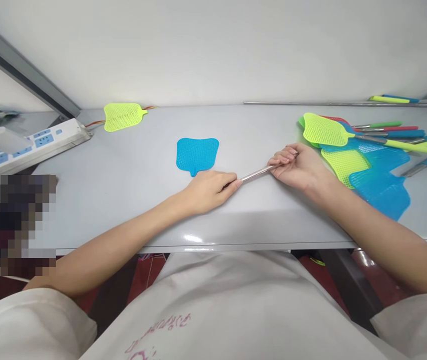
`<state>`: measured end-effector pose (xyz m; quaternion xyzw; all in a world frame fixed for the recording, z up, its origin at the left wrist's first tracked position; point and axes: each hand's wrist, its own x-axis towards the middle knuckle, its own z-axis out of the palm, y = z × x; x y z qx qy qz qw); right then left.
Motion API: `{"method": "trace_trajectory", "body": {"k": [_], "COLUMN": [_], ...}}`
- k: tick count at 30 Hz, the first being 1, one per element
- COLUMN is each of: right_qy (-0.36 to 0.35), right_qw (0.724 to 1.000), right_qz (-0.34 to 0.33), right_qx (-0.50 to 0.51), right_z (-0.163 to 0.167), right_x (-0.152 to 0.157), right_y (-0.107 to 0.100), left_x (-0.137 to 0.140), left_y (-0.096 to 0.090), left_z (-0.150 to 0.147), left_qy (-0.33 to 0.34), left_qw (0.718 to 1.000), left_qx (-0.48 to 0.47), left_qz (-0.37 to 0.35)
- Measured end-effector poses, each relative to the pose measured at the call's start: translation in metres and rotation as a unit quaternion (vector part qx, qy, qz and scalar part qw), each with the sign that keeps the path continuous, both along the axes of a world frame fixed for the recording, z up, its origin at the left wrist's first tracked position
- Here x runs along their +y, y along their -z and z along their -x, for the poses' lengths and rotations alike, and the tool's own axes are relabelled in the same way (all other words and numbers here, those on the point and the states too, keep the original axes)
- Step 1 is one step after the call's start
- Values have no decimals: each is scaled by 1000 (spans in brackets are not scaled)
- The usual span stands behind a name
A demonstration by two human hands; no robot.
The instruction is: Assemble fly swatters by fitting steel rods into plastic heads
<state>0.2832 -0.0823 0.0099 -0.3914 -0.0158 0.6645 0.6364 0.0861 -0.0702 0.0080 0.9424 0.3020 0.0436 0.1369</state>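
Observation:
Between my two hands runs a thin shiny metal rod [256, 174], slanting up to the right above the table. My left hand [209, 191] is closed round its lower left end, thumb along the rod. Curled fingers of my right hand [298, 167] hold the upper right end, palm turned up. A blue fly swatter head [197, 154] lies flat just beyond my left hand, its short neck pointing at that hand; whether it joins the rod I cannot tell. Close to my right wrist is a pile of fly swatters, with a yellow-green swatter [328, 131] on top and a blue swatter [384, 192] nearer me.
A yellow-green swatter head [123, 117] lies at the back left near a white power strip [36, 145]. Along the wall stretches a long metal rod [311, 104], with yellow and blue handles [391, 99] at its right. The grey table [123, 200] ends close to my body.

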Motion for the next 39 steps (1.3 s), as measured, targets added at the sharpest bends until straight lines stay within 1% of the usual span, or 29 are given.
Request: {"method": "trace_trajectory", "body": {"k": [8, 13, 18, 24, 33, 39], "right_qy": [10, 3, 6, -3, 10, 5], "right_qw": [1000, 1000, 1000, 1000, 1000, 1000], "right_qz": [8, 2, 4, -1, 8, 3], "right_qx": [13, -5, 11, -13, 21, -5], "right_z": [1, 0, -1, -2, -1, -1], "right_x": [0, 0, 0, 0, -1, -1], "right_y": [-1, -1, 0, 1, 0, 1], "left_x": [1, 1, 0, 0, 1, 0], "left_y": [2, 2, 1, 1, 2, 2], "left_z": [1, 0, 0, -1, 0, 0], "left_qy": [-1, 0, -6, -7, -1, -4], "left_qw": [1000, 1000, 1000, 1000, 1000, 1000], "left_qx": [-3, -7, -10, -5, -14, -9], "left_qz": [-2, 4, 10, 13, 12, 15]}}
